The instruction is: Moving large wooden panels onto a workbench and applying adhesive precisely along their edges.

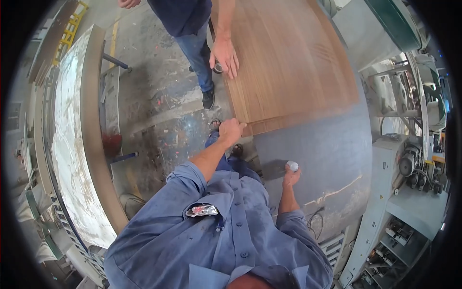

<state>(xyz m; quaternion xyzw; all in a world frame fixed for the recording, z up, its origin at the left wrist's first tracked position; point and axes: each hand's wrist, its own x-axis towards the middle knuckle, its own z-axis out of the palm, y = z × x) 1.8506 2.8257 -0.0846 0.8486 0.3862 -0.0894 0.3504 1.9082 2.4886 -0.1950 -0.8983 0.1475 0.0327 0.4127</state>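
A large brown wood-grain panel (288, 62) lies on the grey tabletop (313, 149). My left hand (232, 131) is closed at the panel's near left corner, thumb on its edge; the fingers underneath are partly hidden. Over the grey surface, to the right and nearer to me, my right hand (290, 178) is wrapped round a small white rounded object (292, 166). Its exact kind cannot be made out. Farther along the panel's left edge, a co-worker's hand (224, 54) rests with fingers spread, beside a small dark ring-shaped thing (218, 68).
The co-worker (185, 29) stands at the left side of the table. A long white-topped bench (77, 135) runs along the left, above a stained concrete floor (159, 125). Grey machinery (380, 178) with a motor (409, 161) borders the table on the right.
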